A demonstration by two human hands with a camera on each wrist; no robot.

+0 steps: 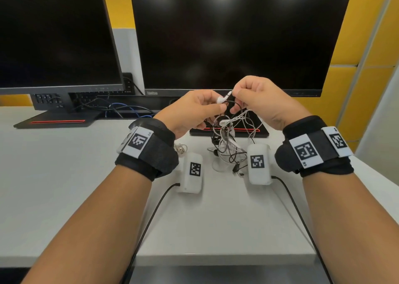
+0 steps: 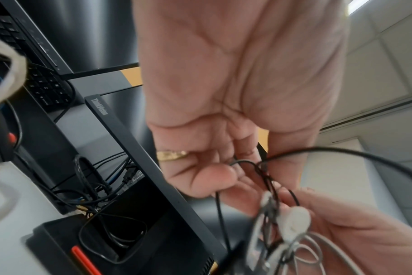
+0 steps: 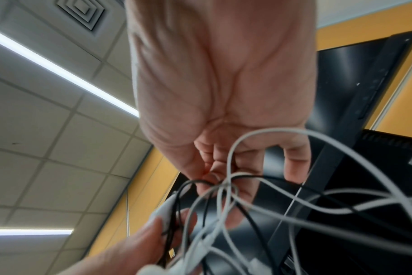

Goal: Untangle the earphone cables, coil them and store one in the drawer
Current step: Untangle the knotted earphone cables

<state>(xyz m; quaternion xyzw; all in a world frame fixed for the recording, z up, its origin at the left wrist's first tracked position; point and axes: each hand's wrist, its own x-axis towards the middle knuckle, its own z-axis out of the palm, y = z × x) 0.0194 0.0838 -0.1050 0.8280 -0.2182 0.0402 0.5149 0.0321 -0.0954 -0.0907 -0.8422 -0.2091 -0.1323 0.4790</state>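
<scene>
As both hands (image 1: 228, 102) pinch them, tangled earphone cables (image 1: 228, 141) aloft.

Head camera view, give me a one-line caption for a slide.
Both hands, left and right, lift and pick apart a tangle of black and white earphone cables above a white desk before two dark monitors.

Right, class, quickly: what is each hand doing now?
Left hand: pinches the tangled earphone cables.
Right hand: pinches the same tangle at a white earbud.

Bare forearms, black wrist straps (image 1: 149, 154) w/ white coded tags — gold ring (image 2: 172, 154) on left.
</scene>
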